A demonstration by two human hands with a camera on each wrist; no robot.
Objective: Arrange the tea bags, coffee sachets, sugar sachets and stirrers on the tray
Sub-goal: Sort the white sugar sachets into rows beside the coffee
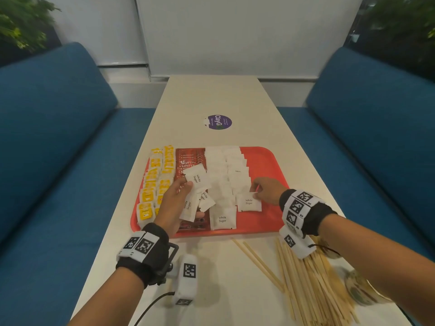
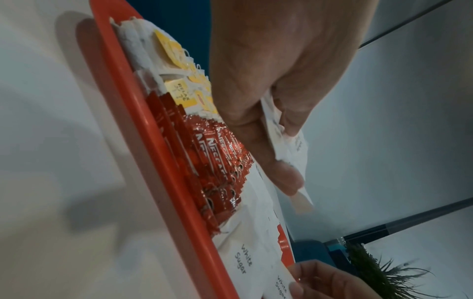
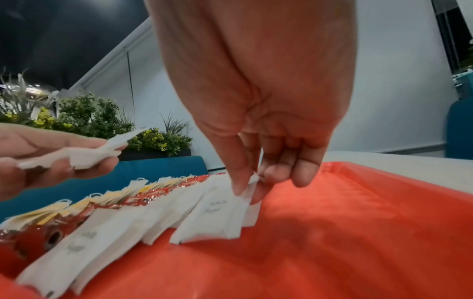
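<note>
An orange-red tray [image 1: 266, 161] holds yellow tea bags [image 1: 150, 184] at its left, red coffee sachets [image 1: 188, 158] beside them, and two rows of white sugar sachets [image 1: 235, 170]. My left hand [image 1: 179, 198] hovers over the coffee column and grips a fan of sugar sachets [image 1: 197, 178], the same bunch of sugar sachets [image 2: 294, 149] showing in the left wrist view. My right hand [image 1: 256, 191] pinches the top corner of one sugar sachet [image 1: 249, 203] at the near end of the right row; this pinched sachet [image 3: 220, 218] lies on the tray [image 3: 332, 232]. Wooden stirrers [image 1: 306, 274] lie off the tray.
The white table [image 1: 211, 100] runs between two blue sofas [image 1: 51, 137]. A purple round sticker [image 1: 219, 122] sits beyond the tray. A patterned container [image 1: 362, 290] stands at the near right by the stirrers. A cable [image 1: 153, 304] trails near my left wrist.
</note>
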